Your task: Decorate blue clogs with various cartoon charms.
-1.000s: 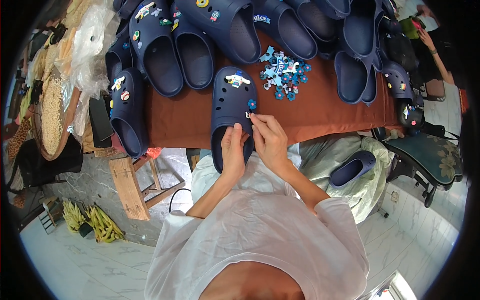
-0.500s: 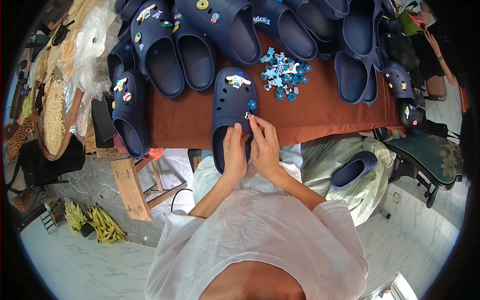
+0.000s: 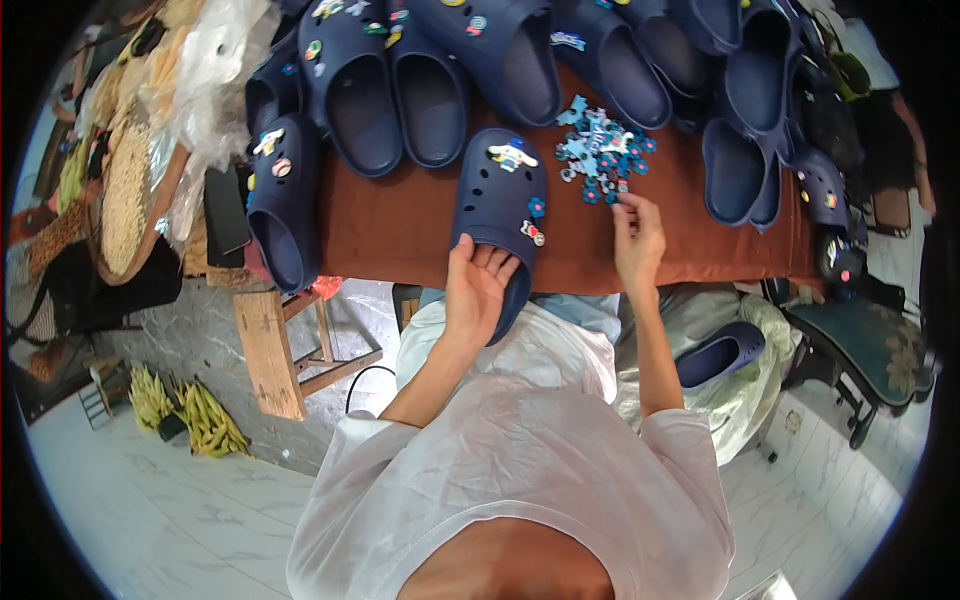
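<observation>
A navy clog (image 3: 485,212) lies toe-away at the front edge of the brown-covered table. My left hand (image 3: 474,298) grips it, fingers tucked inside the foot opening and thumb on the outer side. On its upper sit a white-and-blue character charm (image 3: 511,154), a blue flower charm (image 3: 537,207) and a small white-and-red charm (image 3: 532,233). To the right, my right hand (image 3: 640,243) reaches the near edge of a pile of mostly blue shoe charms (image 3: 597,148). Its thumb and forefinger are pinched together; whatever may be between them is too small to make out.
Several more navy clogs (image 3: 360,110) line the back and both sides of the brown cloth (image 3: 400,240). Another clog (image 3: 718,355) rests on a pale sack at the right. A wooden stool (image 3: 270,355) stands left of my lap, and an office chair (image 3: 868,335) at the right.
My right hand has left the clog and moved right to the charm pile. The white-and-red charm it was touching now sits uncovered on the clog. My left hand stays in the clog's opening.
</observation>
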`<action>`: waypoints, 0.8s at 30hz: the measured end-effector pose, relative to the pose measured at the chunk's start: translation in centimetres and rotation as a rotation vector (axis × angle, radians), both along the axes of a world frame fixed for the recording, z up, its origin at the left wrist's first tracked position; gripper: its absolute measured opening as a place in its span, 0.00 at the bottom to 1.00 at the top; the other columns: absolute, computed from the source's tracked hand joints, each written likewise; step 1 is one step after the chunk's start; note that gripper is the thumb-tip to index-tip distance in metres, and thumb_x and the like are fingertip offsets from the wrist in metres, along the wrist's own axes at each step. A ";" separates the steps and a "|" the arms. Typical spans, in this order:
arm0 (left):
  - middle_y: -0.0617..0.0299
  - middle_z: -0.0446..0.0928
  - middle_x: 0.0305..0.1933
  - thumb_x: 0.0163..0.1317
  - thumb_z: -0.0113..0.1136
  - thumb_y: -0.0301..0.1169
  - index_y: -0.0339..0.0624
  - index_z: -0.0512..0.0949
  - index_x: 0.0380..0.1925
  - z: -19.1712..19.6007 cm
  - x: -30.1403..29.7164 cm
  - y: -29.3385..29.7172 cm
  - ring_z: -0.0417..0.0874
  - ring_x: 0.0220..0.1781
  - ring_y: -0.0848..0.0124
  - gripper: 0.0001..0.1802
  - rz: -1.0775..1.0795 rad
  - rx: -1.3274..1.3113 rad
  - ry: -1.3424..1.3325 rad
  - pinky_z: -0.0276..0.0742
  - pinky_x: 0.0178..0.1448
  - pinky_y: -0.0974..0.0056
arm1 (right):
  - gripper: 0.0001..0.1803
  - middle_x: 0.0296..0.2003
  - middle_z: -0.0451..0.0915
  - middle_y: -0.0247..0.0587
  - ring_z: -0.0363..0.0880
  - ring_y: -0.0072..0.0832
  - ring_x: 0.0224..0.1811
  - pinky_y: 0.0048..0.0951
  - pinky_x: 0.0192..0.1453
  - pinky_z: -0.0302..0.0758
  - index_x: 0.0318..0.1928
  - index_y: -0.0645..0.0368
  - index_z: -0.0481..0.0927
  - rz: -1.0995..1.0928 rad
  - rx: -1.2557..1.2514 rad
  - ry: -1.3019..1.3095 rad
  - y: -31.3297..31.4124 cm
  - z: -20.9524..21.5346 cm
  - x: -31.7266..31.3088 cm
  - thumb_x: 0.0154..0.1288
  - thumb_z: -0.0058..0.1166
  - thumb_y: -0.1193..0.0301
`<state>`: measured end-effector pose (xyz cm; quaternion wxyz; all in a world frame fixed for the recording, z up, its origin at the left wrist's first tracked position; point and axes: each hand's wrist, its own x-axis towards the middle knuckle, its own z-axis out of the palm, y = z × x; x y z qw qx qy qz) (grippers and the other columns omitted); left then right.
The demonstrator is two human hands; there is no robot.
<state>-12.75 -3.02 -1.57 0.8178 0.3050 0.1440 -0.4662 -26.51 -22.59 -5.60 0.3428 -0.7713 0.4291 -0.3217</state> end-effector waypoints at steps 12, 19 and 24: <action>0.54 0.68 0.65 0.62 0.65 0.46 0.41 0.68 0.61 1.2 2.2 -1.1 0.65 0.71 0.58 0.32 0.162 -0.107 0.490 0.58 0.77 0.49 | 0.14 0.30 0.80 0.36 0.74 0.24 0.23 0.29 0.33 0.74 0.44 0.60 0.80 -0.074 0.022 0.191 -2.9 -0.5 1.2 0.64 0.63 0.64; 0.56 0.68 0.65 0.63 0.64 0.39 0.43 0.68 0.60 1.0 2.2 -1.7 0.67 0.70 0.59 0.28 0.139 -0.055 0.406 0.60 0.76 0.48 | 0.11 0.30 0.81 0.36 0.75 0.23 0.24 0.28 0.33 0.74 0.42 0.60 0.80 0.014 0.024 0.223 -3.7 -0.9 1.2 0.64 0.63 0.68; 0.54 0.68 0.67 0.64 0.61 0.37 0.42 0.65 0.63 1.6 1.7 -1.4 0.68 0.70 0.58 0.29 0.093 -0.083 0.348 0.61 0.75 0.48 | 0.07 0.30 0.80 0.36 0.76 0.22 0.26 0.26 0.35 0.75 0.41 0.61 0.78 0.037 0.062 0.118 -3.6 -0.8 1.4 0.64 0.61 0.74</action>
